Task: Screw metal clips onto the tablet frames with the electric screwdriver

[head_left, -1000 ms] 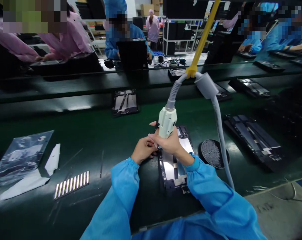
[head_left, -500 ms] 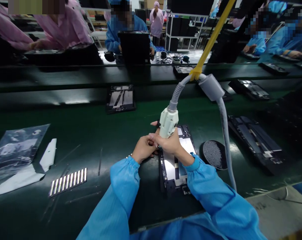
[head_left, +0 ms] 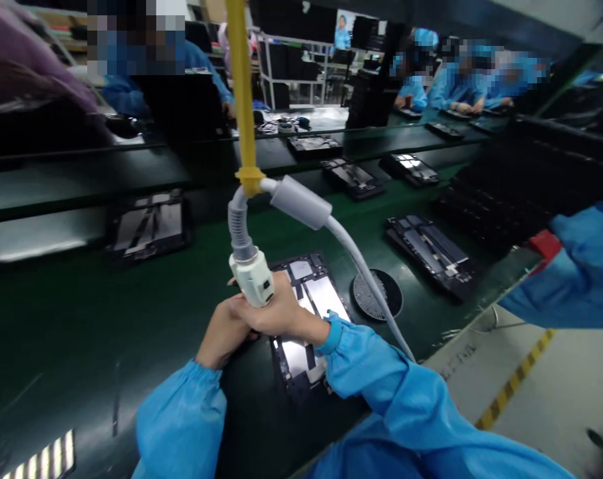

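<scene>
My right hand (head_left: 284, 309) is wrapped round a pale electric screwdriver (head_left: 254, 278), which hangs upright from a yellow strap (head_left: 241, 100) and has a grey cable (head_left: 358, 249). My left hand (head_left: 224, 329) is closed against the right hand, near the screwdriver's lower end. Its fingertips are largely hidden, and so is the driver's tip. Under and beside my right hand lies an opened tablet (head_left: 326, 296) with bright metal plates inside. To its right stands a round black dish of small screws (head_left: 368, 299), crossed by the cable.
More opened tablets lie on the green bench: one (head_left: 149, 226) at left, one (head_left: 428, 253) at right, several farther back. A striped strip (head_left: 44, 459) is at lower left. Another person's blue sleeve (head_left: 575, 279) reaches in at right, near black stacked trays (head_left: 525, 179).
The view has swung right, so the bench things appear farther left. A blue sleeve has come into view at right. My hands stay together at the screwdriver.
</scene>
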Available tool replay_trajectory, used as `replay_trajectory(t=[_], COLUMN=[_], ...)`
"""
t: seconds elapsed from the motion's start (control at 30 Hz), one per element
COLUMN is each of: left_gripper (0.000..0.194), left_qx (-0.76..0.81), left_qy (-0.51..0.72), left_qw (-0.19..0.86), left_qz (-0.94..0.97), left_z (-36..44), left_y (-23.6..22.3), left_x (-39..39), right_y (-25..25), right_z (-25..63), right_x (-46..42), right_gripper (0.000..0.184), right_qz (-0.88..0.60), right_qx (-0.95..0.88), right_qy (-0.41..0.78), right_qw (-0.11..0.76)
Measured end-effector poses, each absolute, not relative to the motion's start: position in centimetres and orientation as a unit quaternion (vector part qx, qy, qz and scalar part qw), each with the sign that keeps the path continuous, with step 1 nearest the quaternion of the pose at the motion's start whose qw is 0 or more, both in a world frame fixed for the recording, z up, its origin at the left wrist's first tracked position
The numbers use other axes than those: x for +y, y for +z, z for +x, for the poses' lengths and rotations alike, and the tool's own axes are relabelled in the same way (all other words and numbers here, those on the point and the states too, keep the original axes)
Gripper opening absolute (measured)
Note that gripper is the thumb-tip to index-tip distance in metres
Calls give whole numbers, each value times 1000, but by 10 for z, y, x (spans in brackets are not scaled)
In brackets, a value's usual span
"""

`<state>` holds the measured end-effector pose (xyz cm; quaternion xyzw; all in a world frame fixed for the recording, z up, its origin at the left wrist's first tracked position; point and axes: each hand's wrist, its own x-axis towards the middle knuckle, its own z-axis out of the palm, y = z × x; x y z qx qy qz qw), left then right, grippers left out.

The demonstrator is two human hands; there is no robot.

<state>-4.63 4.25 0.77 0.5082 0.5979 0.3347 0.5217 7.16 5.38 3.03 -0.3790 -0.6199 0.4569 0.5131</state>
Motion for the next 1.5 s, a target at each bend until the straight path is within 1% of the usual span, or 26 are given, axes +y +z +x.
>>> replay_trajectory(t=[0.07, 0.23, 0.33, 0.4, 0.47, 0.53, 0.83, 1.17, 1.27, 1.37, 1.43, 1.5], left_gripper=[19, 48, 56, 57, 58, 59, 59, 56, 53, 46, 42, 40], left_qx=[605, 641, 650, 649, 647, 646, 658, 645, 636, 635, 641, 646], left_qy=[317, 269, 251, 244, 243, 244, 243, 241, 248, 262, 276, 288], left_qw=[534, 564, 561, 560, 560, 556, 534, 534, 542, 532, 514, 492], left_qz=[499, 446, 448, 454, 457, 463, 473, 491, 489, 495, 499, 507], left_z=[-47, -46, -44, -45, -46, -48, -49, -56, -56, -48, -42, -38], left_y=[9, 12, 14, 14, 13, 11, 9, 8, 8, 6, 3, -1], left_x=[42, 42, 43, 43, 43, 43, 42, 40, 37, 33, 32, 31], right_y=[40, 64, 61, 52, 43, 35, 25, 22, 29, 47, 61, 72], right_z=[76, 130, 186, 220, 244, 255, 251, 251, 249, 237, 220, 194], right_x=[51, 42, 46, 54, 64, 73, 86, 86, 80, 69, 63, 58], right_gripper=[27, 26, 27, 27, 27, 28, 25, 25, 27, 28, 29, 29], right_qz=[-393, -369, -389, -417, -436, -450, -481, -485, -481, -444, -399, -358], right_qx=[-593, -540, -500, -474, -458, -448, -452, -455, -458, -454, -461, -481], right_qy=[468, 479, 453, 402, 359, 340, 370, 360, 341, 317, 336, 387], right_qw=[525, 586, 626, 664, 686, 693, 654, 655, 665, 705, 718, 700])
